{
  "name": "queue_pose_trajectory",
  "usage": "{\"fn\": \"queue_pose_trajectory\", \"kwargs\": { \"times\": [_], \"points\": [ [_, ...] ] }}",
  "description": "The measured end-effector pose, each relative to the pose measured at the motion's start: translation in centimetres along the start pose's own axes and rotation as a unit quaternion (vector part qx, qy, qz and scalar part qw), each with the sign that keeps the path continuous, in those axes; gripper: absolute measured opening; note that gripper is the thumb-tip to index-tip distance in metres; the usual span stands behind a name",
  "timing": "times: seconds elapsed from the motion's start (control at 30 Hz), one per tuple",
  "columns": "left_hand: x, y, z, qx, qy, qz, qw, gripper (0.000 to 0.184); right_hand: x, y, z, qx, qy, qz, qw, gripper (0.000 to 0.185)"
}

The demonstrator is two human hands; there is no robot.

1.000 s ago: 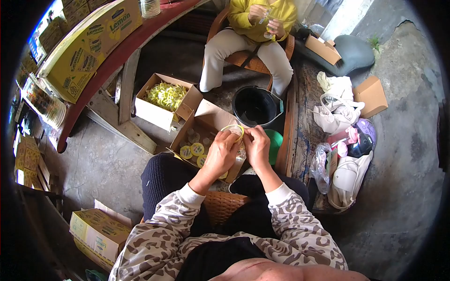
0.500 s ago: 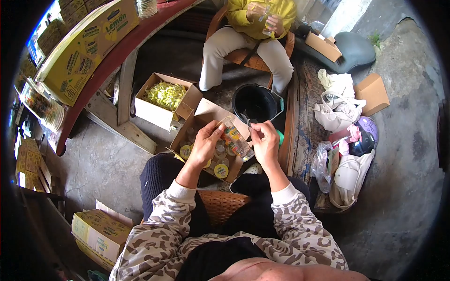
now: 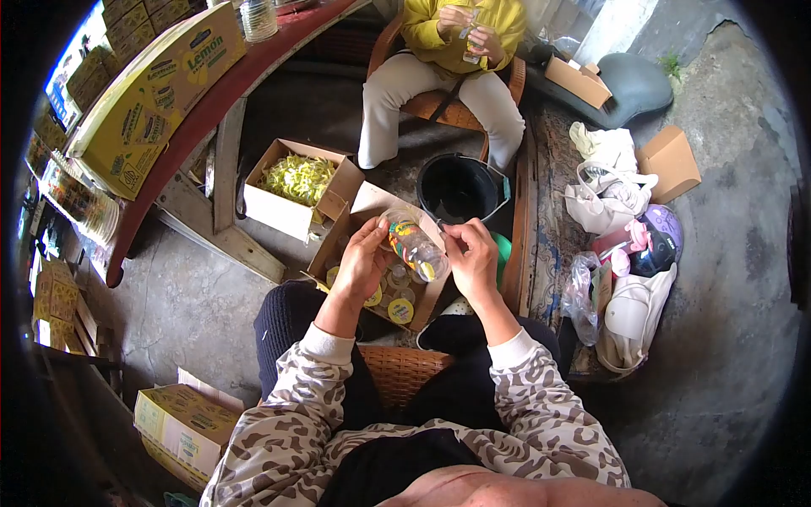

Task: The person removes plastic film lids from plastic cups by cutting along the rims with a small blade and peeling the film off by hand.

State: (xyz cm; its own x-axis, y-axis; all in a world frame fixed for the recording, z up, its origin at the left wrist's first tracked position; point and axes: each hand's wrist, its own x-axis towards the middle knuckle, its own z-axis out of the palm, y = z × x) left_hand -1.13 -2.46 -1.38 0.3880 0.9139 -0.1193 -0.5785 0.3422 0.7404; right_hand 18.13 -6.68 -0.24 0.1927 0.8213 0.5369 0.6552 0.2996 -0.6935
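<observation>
Holding cup (image 3: pixel 414 248) — above box (image 3: pixel 432 298) (open-topped)

Bare grey floor (image 3: pixel 190 283) is stretching left of the two boxes, with a wooden trestle leg (image 3: pixel 245 251) cutting across its far side. Ahead, the nearer carton (image 3: pixel 432 297) is lying below both hands, its raised flap (image 3: pixel 376 198) standing in the low way forward. Past it, a black bucket (image 3: pixel 456 193) is blocking the middle, and a seated person's legs (image 3: pixel 387 118) are rising behind. A green container (image 3: pixel 504 250) is crowding the right hand (image 3: pixel 473 258). Between the hands, a clear printed cylinder (image 3: pixel 414 245) is filling the direct path across.
</observation>
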Motion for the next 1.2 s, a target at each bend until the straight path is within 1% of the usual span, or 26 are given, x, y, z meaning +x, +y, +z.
{"fn": "queue_pose_trajectory", "kwargs": {
  "times": [0.03,0.1,0.17,0.2,0.27,0.3,0.37,0.4,0.43,0.5,0.53,0.57,0.63,0.67,0.73,0.77,0.8,0.83,0.87,0.9,1.0,1.03,1.1,1.17,1.2],
  "points": [
    [0.0,0.0,0.0,-0.026,-0.002,-0.003,1.0,0.031,-0.1,0.1,0.1,-0.015,0.0,-0.015,1.0,0.008],
    [-0.2,0.3,0.2,-0.031,0.007,-0.007,0.999,0.032,-0.2,0.2,0.3,-0.029,-0.001,-0.03,0.999,0.008],
    [-0.2,0.3,0.1,-0.036,0.017,-0.012,0.999,0.033,-0.2,0.1,0.3,-0.049,-0.009,-0.071,0.996,0.008],
    [-0.1,0.1,-0.1,-0.048,0.015,-0.013,0.999,0.034,-0.2,-0.1,0.3,-0.049,-0.009,-0.07,0.996,0.008],
    [0.1,0.0,-0.4,-0.06,0.015,-0.015,0.998,0.035,-0.3,-0.3,0.4,0.056,-0.022,0.003,0.998,0.007],
    [0.1,0.1,-0.5,-0.061,0.018,-0.016,0.998,0.035,-0.4,0.0,0.5,0.055,-0.022,0.007,0.998,0.007],
    [-0.2,0.2,-0.4,-0.061,0.022,-0.023,0.998,0.036,-0.5,1.2,0.7,0.149,-0.034,0.124,0.98,0.01],
    [-0.2,0.4,-0.1,-0.054,0.037,-0.027,0.997,0.037,-0.4,1.5,0.8,0.181,-0.045,0.202,0.961,0.012],
    [-0.2,0.5,0.0,-0.047,0.051,-0.03,0.997,0.037,-0.3,1.7,0.7,0.179,-0.042,0.204,0.961,0.012],
    [0.0,0.2,-0.2,-0.056,0.044,-0.028,0.997,0.038,-0.2,1.9,0.5,0.343,-0.054,0.303,0.887,0.012],
    [0.1,0.1,-0.3,-0.056,0.05,-0.029,0.997,0.038,-0.2,1.8,0.4,0.374,-0.052,0.322,0.868,0.013],
    [0.1,0.0,-0.4,-0.056,0.057,-0.029,0.996,0.038,-0.1,1.9,0.4,0.374,-0.052,0.322,0.868,0.013],
    [0.4,-0.3,-0.7,-0.041,0.054,-0.028,0.997,0.041,0.0,2.1,0.2,0.414,-0.07,0.374,0.827,0.014],
    [0.4,-0.4,-0.9,-0.027,0.051,-0.028,0.998,0.044,-0.1,2.2,0.3,0.415,-0.07,0.373,0.827,0.014],
    [0.4,-0.3,-0.9,-0.026,0.051,-0.031,0.998,0.044,-0.2,2.1,0.5,0.375,-0.053,0.329,0.865,0.011],
    [0.4,-0.3,-0.9,-0.026,0.051,-0.034,0.998,0.044,-0.3,2.0,0.6,0.376,-0.054,0.327,0.865,0.011],
    [0.3,-0.2,-0.8,-0.026,0.051,-0.033,0.998,0.044,-0.3,1.7,0.5,0.259,-0.038,0.229,0.937,0.01],
    [0.2,0.0,-0.6,-0.03,0.051,-0.04,0.997,0.043,-0.3,1.4,0.5,0.136,-0.02,0.124,0.983,0.009],
    [0.1,0.2,-0.5,-0.035,0.05,-0.047,0.997,0.043,-0.3,1.3,0.5,0.11,0.002,0.075,0.991,0.009],
    [0.1,0.1,-0.6,-0.035,0.05,-0.045,0.997,0.043,-0.2,0.8,0.5,0.11,0.001,0.073,0.991,0.009],
    [0.0,0.1,-0.6,-0.054,0.035,-0.033,0.997,0.041,-0.1,-0.2,0.3,-0.005,0.037,-0.038,0.999,0.012],
    [-0.2,0.3,-0.3,-0.059,0.035,-0.032,0.997,0.041,-0.1,-0.3,0.3,-0.004,0.037,-0.039,0.999,0.012],
    [-0.4,0.4,-0.3,-0.064,0.036,-0.031,0.997,0.042,0.0,-0.8,0.2,-0.082,0.054,-0.142,0.985,0.014],
    [-0.4,0.0,-0.9,-0.059,0.001,0.004,0.998,0.038,-0.1,-1.0,0.1,-0.102,0.049,-0.153,0.982,0.017],
    [-0.3,-0.2,-1.0,-0.059,0.001,0.005,0.998,0.038,-0.1,-1.1,0.0,-0.116,0.045,-0.17,0.978,0.018]
  ]
}}
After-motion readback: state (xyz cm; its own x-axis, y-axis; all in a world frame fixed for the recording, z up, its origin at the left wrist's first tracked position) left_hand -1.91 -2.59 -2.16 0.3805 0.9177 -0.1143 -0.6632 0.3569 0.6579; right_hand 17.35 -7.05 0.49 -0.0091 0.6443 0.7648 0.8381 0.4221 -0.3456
